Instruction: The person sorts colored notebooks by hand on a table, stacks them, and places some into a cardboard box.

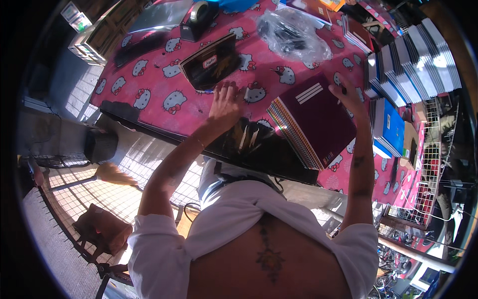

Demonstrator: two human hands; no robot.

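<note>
My left hand (226, 103) lies on the table near its front edge, fingers stretched forward and thumb apart. A slim white-and-blue pen (205, 91) pokes out beside its fingertips. Just beyond stands a dark, gold-marked box or folder (211, 64) with a small red-edged label. My right hand (350, 95) is at the far right corner of a stack of dark purple spiral notebooks (318, 117), fingers bent around a small black item whose kind I cannot make out. The coloured spiral bindings face left.
A pink cat-print cloth (149, 112) covers the table. Piled notebooks (416, 62) and blue notebooks (391, 124) line the right side. A clear plastic bag (294, 37) and a tape dispenser (199, 22) lie farther back. A broom (114, 175) is at the lower left.
</note>
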